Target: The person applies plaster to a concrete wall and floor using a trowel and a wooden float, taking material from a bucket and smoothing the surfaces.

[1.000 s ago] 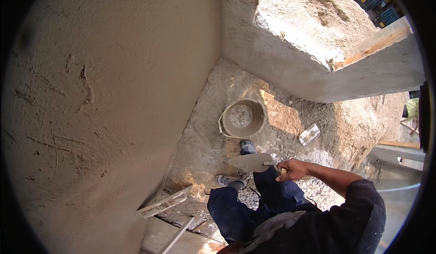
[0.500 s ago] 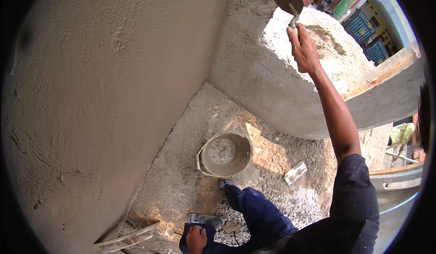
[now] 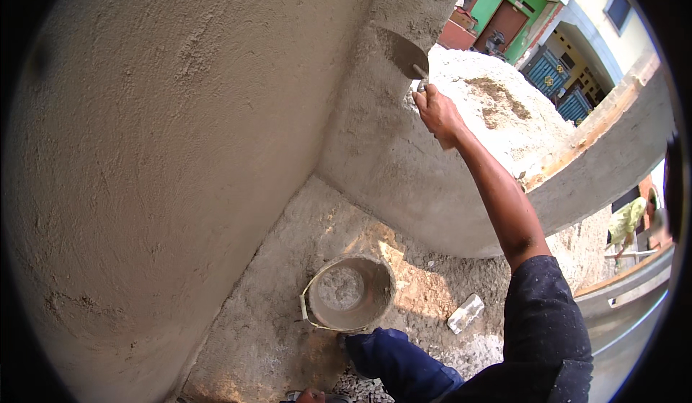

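My right hand (image 3: 436, 113) is raised high and grips the handle of a metal trowel (image 3: 404, 54). The trowel's blade lies against the grey plastered wall (image 3: 389, 136) near its upper corner. My right arm in a dark sleeve stretches up from the lower right. Only a sliver of my left hand (image 3: 311, 396) shows at the bottom edge, and I cannot make out its fingers. Below me on the ground stands a round bucket (image 3: 349, 293) with grey mortar in it.
A broad rough plastered wall (image 3: 166, 158) fills the left side. A pale brick piece (image 3: 466, 313) lies on the gritty ground by the bucket. My blue-trousered leg (image 3: 400, 360) is beside it. A wooden plank (image 3: 598, 136) tops the low wall; another person (image 3: 626, 221) stands far right.
My right hand carried the trowel from down near my knee up to the wall, then slightly lower and left onto the plaster. The view tilted upward.
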A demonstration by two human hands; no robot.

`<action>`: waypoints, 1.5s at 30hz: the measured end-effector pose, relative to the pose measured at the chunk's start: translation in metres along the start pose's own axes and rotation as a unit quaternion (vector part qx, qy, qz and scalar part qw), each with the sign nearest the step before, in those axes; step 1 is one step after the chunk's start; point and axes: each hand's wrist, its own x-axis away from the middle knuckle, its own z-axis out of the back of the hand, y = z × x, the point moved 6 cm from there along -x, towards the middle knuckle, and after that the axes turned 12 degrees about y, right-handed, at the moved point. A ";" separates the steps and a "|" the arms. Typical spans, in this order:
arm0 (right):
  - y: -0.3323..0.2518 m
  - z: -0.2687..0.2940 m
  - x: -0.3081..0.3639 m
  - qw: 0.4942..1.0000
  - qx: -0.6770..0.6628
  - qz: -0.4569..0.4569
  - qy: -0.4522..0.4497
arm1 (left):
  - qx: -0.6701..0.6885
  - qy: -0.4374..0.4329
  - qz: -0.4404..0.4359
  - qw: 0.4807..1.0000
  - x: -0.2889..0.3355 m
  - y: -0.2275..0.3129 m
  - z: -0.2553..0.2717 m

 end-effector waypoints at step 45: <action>0.051 -0.235 0.131 0.987 0.074 0.063 -0.129 | -0.022 0.142 -0.133 0.981 -0.088 -0.001 0.013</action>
